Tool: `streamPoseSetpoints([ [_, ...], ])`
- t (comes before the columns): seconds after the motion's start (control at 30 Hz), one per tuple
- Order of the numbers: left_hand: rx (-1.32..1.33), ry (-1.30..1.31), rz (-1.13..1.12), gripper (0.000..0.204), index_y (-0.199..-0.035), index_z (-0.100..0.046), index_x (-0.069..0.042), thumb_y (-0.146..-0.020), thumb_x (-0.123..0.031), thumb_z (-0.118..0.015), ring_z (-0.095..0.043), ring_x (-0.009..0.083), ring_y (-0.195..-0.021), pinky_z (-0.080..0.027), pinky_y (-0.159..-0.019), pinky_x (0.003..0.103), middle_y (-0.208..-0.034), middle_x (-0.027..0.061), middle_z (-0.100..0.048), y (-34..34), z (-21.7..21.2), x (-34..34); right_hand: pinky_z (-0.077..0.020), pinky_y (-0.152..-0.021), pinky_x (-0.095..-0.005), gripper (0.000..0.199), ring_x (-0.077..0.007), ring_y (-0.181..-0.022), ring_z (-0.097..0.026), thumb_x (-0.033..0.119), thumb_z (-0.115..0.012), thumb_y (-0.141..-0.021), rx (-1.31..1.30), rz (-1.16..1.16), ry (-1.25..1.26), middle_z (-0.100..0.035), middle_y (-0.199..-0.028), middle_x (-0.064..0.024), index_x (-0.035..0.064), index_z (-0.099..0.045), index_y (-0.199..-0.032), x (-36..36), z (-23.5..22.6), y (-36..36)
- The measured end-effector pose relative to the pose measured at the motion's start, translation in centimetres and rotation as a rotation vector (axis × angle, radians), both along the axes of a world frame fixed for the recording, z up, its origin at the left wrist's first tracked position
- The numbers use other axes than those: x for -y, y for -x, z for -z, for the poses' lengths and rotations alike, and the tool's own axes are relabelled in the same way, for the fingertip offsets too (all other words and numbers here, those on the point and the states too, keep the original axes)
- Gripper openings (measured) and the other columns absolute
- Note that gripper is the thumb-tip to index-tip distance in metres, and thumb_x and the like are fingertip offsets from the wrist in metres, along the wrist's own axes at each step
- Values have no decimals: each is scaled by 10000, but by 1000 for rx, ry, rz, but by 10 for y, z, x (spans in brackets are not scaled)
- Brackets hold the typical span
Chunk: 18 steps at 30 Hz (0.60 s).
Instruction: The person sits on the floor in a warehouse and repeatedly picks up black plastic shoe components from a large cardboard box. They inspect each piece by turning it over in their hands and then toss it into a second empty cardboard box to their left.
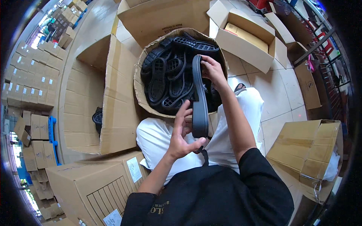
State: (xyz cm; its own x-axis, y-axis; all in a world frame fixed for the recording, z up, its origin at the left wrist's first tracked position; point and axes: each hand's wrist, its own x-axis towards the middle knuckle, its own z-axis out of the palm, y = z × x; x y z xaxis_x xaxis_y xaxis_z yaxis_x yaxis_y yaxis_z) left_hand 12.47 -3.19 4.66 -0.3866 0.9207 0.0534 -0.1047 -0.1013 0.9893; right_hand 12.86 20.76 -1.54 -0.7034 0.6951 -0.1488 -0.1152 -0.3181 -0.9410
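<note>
A black shoe sole [200, 101] stands on edge in front of me, its side turned toward me. My right hand [213, 72] pinches it near its far end, thumb and fingers closed on it. Beside its thicker, nearer end is my left hand [183, 137], fingers stretched and thumb spread; some fingertips are partly hidden by the sole, so contact is hard to tell. Just beyond, a round cardboard drum [138, 81] holds many loose black soles [157, 79], piled with their ribbed and hollow sides showing.
An open carton [122, 94] stands left of the drum, with a black sole [97, 119] in it. Another open carton [247, 35] is at the far right. Closed boxes sit near left [98, 188] and near right [301, 150]. Stacked cartons [34, 75] line the left side.
</note>
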Motion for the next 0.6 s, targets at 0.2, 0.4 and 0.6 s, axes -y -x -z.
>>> streamPoseSetpoints([
  [0.2,318,-209,-125,876,-1340,-141,-122,-659,-182,-687,-576,199,-845,-532,-677,298,-1127,141,-454,22,-35,-5,-363,-440,-206,284,-48,-495,-432,199,-395,-839,217,-128,-204,-510,-624,38,66,-595,-990,9,6,5],
  [0.4,523,-254,-358,600,-1263,-280,-80,-819,-437,-468,-619,241,-758,-545,-660,292,-1006,170,-544,61,-38,10,-313,-391,-208,474,-69,-418,-386,411,-395,-870,320,-303,-68,-446,-511,28,3,-577,-1028,18,5,7],
  [0.6,535,-384,-529,545,-1200,-388,-61,-814,-438,-468,-619,262,-744,-543,-654,329,-1001,165,-560,83,-55,27,-349,-394,-218,529,-98,-407,-435,427,-383,-879,202,-340,-69,-495,-519,-24,-13,-445,-1167,16,0,4],
])
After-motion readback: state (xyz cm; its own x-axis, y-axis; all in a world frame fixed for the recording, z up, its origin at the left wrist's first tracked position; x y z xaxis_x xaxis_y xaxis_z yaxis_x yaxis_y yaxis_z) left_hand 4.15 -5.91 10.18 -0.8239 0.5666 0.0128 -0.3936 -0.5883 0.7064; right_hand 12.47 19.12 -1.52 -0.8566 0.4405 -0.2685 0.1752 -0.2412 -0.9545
